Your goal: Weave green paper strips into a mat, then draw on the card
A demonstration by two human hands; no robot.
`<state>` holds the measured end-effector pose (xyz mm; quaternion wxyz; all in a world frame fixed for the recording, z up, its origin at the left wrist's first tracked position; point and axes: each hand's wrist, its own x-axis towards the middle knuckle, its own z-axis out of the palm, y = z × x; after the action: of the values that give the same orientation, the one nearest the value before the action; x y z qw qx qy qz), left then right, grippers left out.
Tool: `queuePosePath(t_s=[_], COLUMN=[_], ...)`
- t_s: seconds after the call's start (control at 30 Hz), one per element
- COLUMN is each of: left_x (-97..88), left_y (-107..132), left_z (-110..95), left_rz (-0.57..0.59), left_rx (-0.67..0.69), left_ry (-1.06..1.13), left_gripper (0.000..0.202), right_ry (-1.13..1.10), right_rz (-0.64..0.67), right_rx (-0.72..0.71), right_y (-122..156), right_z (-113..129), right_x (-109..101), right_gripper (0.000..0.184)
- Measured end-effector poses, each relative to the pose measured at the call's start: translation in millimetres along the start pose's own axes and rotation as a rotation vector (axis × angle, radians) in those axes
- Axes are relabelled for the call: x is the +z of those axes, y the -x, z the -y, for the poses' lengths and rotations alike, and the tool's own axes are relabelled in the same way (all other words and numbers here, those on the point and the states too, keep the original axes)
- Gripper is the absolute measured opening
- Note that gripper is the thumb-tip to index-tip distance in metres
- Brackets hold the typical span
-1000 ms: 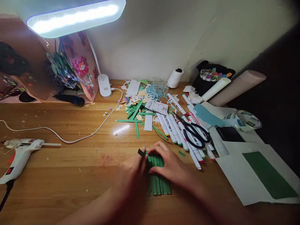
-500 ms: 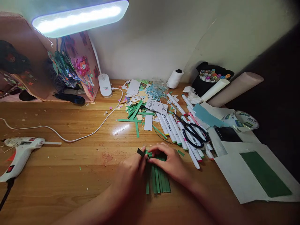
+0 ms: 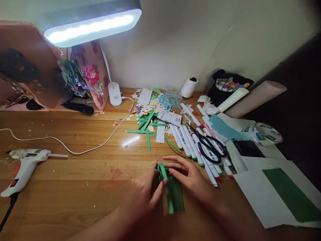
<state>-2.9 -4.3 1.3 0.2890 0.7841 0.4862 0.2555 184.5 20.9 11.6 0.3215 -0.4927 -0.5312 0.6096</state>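
Note:
A small stack of green paper strips (image 3: 173, 194) lies on the wooden desk (image 3: 75, 187) in front of me. My left hand (image 3: 145, 194) rests on the strips' left side, thumb and fingers pinched on one lighter green strip (image 3: 164, 172) that lies on the stack. My right hand (image 3: 187, 175) sits at the far end of the strips, fingers stretched towards the left and pressing on their tips. Both forearms come in from the bottom edge.
A white glue gun (image 3: 23, 167) lies at the left with a white cable (image 3: 75, 150) running to the desk lamp (image 3: 92, 25). Markers (image 3: 190, 140), black scissors (image 3: 210, 147), paper scraps (image 3: 150, 113), a tape roll (image 3: 265, 134) and white sheets with a green rectangle (image 3: 291, 197) crowd the right.
The dark strip end that stuck up by my left thumb has been laid flat. My right fingers have straightened out over the strips' far end. The view has shifted slightly.

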Motion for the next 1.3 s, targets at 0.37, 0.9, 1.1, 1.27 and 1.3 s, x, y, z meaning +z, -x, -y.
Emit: queuePosePath(t_s=[0.37, 0.9, 1.1, 1.27, 1.3], left_x=[10.3, 9.6, 11.5, 16.8, 16.9], left_y=[5, 3, 21, 29, 29], left_z=[5, 2, -10, -12, -12], left_rz=[-0.003, -0.084, -0.049, -0.049, -0.045], left_rx=[0.056, 0.098, 0.395, 0.43, 0.429], left_ry=[-0.138, -0.293, -0.658, -0.741, -0.743], left_gripper=[0.017, 0.025, 0.043, 0.047, 0.047], right_ry=[0.081, 0.82, 0.825, 0.845, 0.847], right_rz=[0.101, 0.108, 0.056, 0.024, 0.021], right_rx=[-0.06, -0.431, -0.522, -0.547, -0.555], right_y=[5, 10, 8, 9, 9], right_z=[-3, -8, -13, -14, -14], right_x=[-8, -13, -12, -10, -10], right_gripper=[0.037, 0.022, 0.016, 0.014, 0.014])
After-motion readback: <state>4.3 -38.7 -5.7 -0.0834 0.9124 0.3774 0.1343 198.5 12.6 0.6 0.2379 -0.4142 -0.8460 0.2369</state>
